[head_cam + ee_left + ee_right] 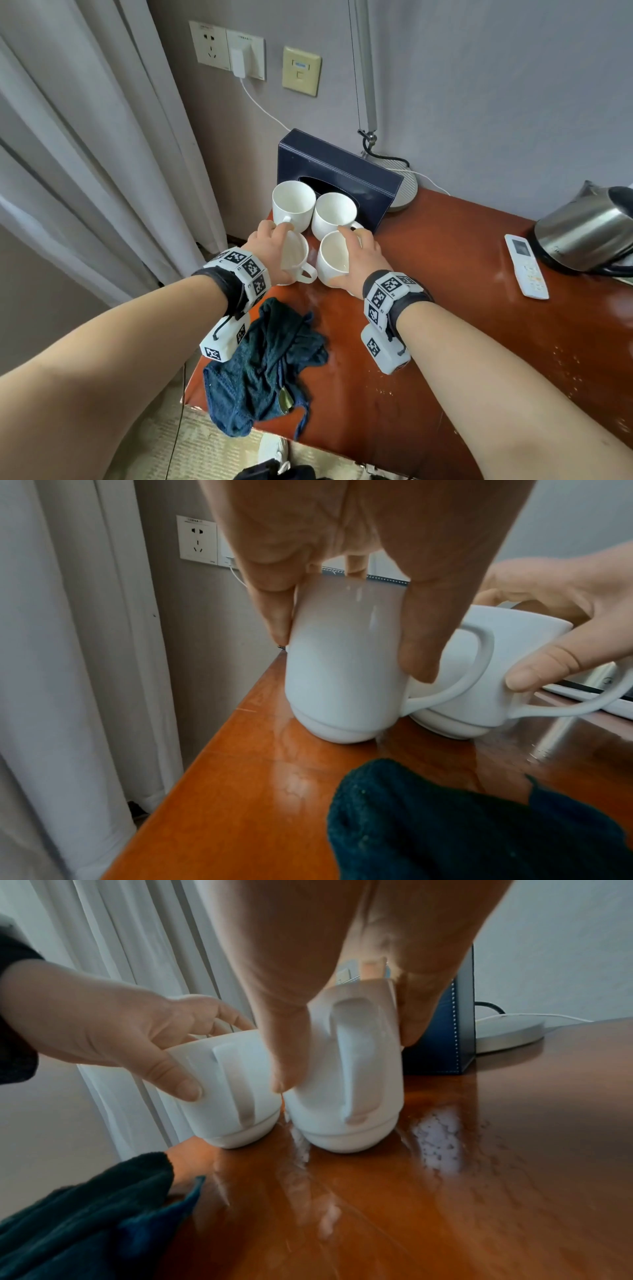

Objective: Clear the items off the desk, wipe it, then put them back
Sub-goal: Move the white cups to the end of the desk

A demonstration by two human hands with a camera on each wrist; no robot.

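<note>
Left hand [270, 246] clamped over the rim of a white mug [342, 664], thumb down one side, fingers down the other, mug tipped a little with its base on the red-brown bench [445, 342]. Right hand [359, 260] gripping the neighbouring white mug [346, 1069] the same way from above, thumb and fingers pinching its wall, handle turned back toward the wrist. Both mugs touching or nearly touching, side by side at the bench's near-left corner. Just beyond the fingertips: two more white mugs [294, 204] [334, 214], upright and untouched, backed against a dark blue tissue box [342, 174]. Below the left wrist, a crumpled dark teal cloth [267, 370] draped over the bench edge. Wet streaks and droplets glinting on the wood under the right forearm. Well off to the right of the right hand: a white remote control [525, 265] lying flat, a steel kettle [589, 233] behind it. Past the tissue box, a round lamp base [406, 192] against the wall.
</note>
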